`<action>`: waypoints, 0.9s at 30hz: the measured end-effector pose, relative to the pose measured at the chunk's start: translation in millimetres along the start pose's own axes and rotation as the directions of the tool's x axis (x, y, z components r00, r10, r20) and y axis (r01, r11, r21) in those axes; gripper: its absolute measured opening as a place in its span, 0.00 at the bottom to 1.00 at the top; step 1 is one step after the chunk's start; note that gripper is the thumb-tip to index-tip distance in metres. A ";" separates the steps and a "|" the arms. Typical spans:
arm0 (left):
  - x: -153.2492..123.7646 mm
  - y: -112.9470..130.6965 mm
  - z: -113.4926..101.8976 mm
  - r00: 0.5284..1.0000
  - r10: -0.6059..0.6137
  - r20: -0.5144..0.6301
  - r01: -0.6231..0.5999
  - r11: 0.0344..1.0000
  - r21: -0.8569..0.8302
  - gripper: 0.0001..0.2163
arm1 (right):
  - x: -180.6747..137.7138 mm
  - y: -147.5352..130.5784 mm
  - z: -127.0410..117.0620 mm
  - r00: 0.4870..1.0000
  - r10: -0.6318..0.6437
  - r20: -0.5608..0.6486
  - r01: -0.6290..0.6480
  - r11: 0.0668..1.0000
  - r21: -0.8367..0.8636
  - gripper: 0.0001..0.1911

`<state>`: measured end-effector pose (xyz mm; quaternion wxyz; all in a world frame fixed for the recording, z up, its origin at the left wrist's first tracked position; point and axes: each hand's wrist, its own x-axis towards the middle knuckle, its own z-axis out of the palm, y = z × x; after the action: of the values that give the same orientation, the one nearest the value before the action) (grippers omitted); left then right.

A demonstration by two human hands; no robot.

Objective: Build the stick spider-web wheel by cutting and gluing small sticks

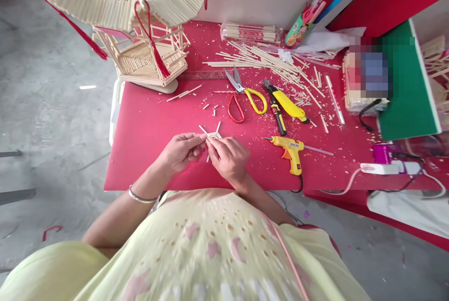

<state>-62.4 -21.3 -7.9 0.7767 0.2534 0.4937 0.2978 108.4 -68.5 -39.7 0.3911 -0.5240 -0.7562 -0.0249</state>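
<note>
Both hands meet over the near part of the red table (147,128). My left hand (182,150) and my right hand (228,156) pinch a small piece of crossed wooden sticks (212,133) between their fingertips. Stick ends poke out above the fingers. A silver bangle sits on my left wrist.
A yellow glue gun (292,150) lies right of my hands. Behind are red and yellow scissors (243,97), yellow pliers (285,104), a heap of loose sticks (273,60) and short stick offcuts. A tall stick pavilion model (140,25) with red tassels stands at the back left. A power strip (386,168) lies at right.
</note>
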 end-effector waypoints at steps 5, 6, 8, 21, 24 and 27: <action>-2.9 3.0 1.6 0.996 0.027 -0.090 -0.020 0.997 0.079 0.18 | -9.4 0.6 3.8 0.997 -0.026 0.071 0.025 1.000 0.012 0.08; -3.6 4.4 1.5 0.996 0.018 -0.091 -0.007 0.993 0.121 0.18 | -11.0 1.2 3.5 0.995 -0.016 0.098 0.015 1.000 0.014 0.09; -4.6 6.7 0.6 0.997 -0.019 -0.076 0.033 0.981 0.189 0.17 | -13.4 2.6 2.5 0.988 0.012 0.153 -0.015 1.000 0.018 0.10; 16.6 32.0 -1.3 0.995 0.037 -0.093 0.034 0.751 0.659 0.13 | -22.7 19.5 0.4 0.963 0.132 0.235 -0.142 0.990 0.025 0.13; 26.7 37.6 1.5 0.998 0.041 -0.047 0.008 0.662 0.750 0.12 | -24.4 23.2 0.8 0.958 0.165 0.235 -0.177 0.984 0.033 0.12; 35.2 36.8 0.7 1.000 0.009 0.006 -0.010 0.630 0.777 0.12 | -23.9 23.2 1.5 0.950 0.184 0.253 -0.197 0.980 0.027 0.12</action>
<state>-57.8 29.2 -3.9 0.5911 0.5657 0.5718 0.0605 129.9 -75.8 -64.2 0.3071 -0.5832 -0.7455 0.0988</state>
